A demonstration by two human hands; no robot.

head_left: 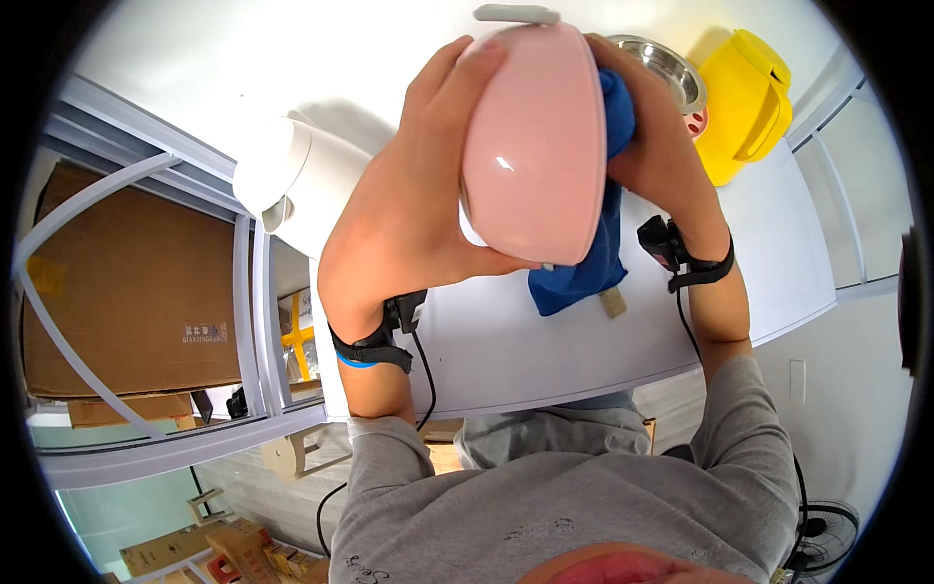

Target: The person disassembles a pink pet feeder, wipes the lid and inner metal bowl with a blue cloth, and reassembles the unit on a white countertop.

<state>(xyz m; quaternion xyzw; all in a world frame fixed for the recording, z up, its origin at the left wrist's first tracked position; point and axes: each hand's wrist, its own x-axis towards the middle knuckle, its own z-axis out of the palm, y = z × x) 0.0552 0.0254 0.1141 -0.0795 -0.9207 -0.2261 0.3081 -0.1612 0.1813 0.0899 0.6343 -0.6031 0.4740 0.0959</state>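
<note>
I hold up a glossy pink rounded vessel [533, 146], tilted on its side above the white table, with a grey tab or handle at its top end. My left hand [404, 195] is wrapped round its left side and underside. On the other side my right hand [666, 146] presses a blue cloth [587, 277] against it, and the cloth's loose end hangs down below. Part of the right fingers is hidden behind the vessel and cloth. Just under the hanging cloth a small beige piece [613, 303] lies on the table.
A white jug-like kettle [282, 170] stands left of my left arm. Beyond my right hand are a steel bowl [671, 68] and a yellow pitcher [744, 107]. The white table [486, 355] ends in a curved near edge. Left of it, a frame borders a large cardboard box [136, 292].
</note>
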